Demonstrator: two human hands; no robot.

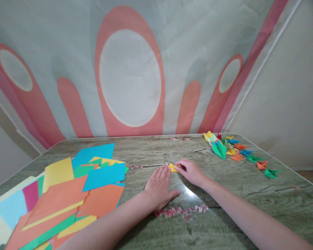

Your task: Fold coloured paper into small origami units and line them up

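Note:
A small folded piece of yellow paper (173,168) lies on the wood-patterned table (156,152), between my two hands. My left hand (160,185) rests flat on the table with its fingers stretched out, and the fingertips touch the paper's left edge. From the other side, my right hand (191,171) pinches the paper's right end between thumb and forefinger. Part of the paper is hidden behind the right fingers.
Loose sheets of coloured paper, with an orange sheet (59,194) and a blue sheet (104,176) among them, spread over the table's left side. Several small folded paper figures (246,152) and a green paper plane (219,150) stand at the back right. A printed backdrop (130,76) rises behind.

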